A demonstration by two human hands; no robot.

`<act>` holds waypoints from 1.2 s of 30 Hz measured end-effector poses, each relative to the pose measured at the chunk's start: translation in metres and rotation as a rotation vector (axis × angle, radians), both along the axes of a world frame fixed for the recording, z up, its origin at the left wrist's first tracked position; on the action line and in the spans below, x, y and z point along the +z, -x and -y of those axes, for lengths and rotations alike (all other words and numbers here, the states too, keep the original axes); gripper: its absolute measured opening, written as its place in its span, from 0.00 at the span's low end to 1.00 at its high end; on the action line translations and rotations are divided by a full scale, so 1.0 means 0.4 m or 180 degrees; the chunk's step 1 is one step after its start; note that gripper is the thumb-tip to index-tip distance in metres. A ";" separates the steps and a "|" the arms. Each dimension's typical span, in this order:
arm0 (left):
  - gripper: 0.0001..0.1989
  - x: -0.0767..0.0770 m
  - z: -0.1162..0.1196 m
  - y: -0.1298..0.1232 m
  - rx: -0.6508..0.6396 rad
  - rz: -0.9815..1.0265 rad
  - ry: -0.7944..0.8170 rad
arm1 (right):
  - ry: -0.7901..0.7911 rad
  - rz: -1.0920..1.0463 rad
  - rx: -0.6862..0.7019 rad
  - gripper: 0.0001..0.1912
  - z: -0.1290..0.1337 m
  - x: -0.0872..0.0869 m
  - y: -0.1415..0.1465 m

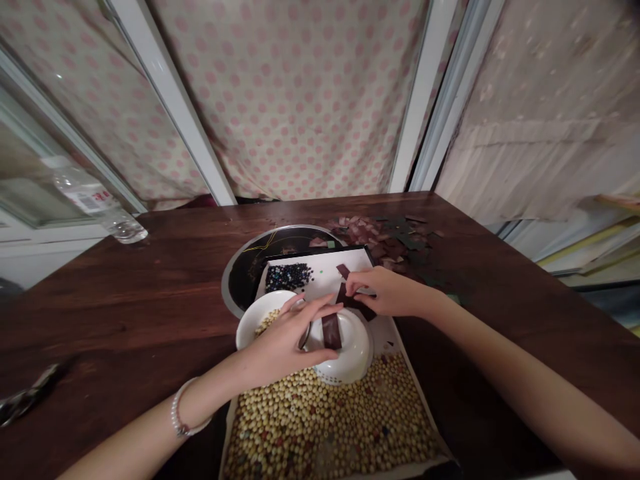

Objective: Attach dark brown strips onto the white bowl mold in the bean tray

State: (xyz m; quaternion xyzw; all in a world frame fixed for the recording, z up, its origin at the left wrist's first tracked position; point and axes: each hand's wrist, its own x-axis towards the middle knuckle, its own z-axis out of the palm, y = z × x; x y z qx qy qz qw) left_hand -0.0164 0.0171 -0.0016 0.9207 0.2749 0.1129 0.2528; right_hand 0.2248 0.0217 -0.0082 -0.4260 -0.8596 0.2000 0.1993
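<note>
My left hand [285, 340] reaches over a white bowl [355, 347] that looks upside down, its fingers spread and its thumb apart. Between thumb and fingertips, a dark brown strip [331, 331] lies flat on the bowl. My right hand [393, 291] is closed in a pinch just behind the bowl. From its fingertips a dark brown strip [343, 271] pokes out, and more brown strips [367, 310] lie under the fingers. Another white bowl [250, 320], holding pale beads, is partly covered by my left hand.
A tray [350, 260] holds many pale beads [320, 420] in front and dark beads [287, 276] behind. Beneath its far end sits a round dark plate [240, 280]. Brown and green pieces [385, 237] are heaped beyond. A plastic bottle [100, 203] stands far left.
</note>
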 end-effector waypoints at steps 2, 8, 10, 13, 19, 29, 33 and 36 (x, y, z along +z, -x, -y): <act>0.36 -0.002 -0.001 0.001 0.0003 -0.0024 -0.0003 | -0.0284 0.0261 -0.0141 0.09 -0.004 -0.010 0.000; 0.36 -0.004 0.000 0.004 0.0002 0.0048 0.0034 | -0.0415 0.0279 -0.0296 0.07 -0.019 -0.017 -0.007; 0.36 -0.005 0.001 0.004 0.0009 0.0097 0.0080 | -0.0339 0.0201 -0.0311 0.10 -0.029 -0.021 -0.008; 0.35 -0.005 0.002 0.004 0.0017 0.0157 0.0149 | -0.0048 0.0071 -0.0268 0.13 -0.053 -0.029 -0.008; 0.35 -0.006 0.004 0.006 0.0003 0.0180 0.0165 | 0.0406 0.0159 -0.0181 0.18 -0.094 -0.037 -0.009; 0.34 -0.003 0.005 0.005 0.0099 0.0155 0.0119 | 0.0725 0.0032 -0.0319 0.14 -0.104 -0.021 -0.008; 0.35 0.003 0.006 0.004 0.0054 0.0139 0.0149 | 0.0783 -0.0274 -0.0466 0.08 -0.106 0.002 -0.010; 0.34 0.005 0.005 0.003 0.0047 0.0063 0.0176 | 0.1019 -0.0611 -0.0520 0.05 -0.102 0.019 -0.013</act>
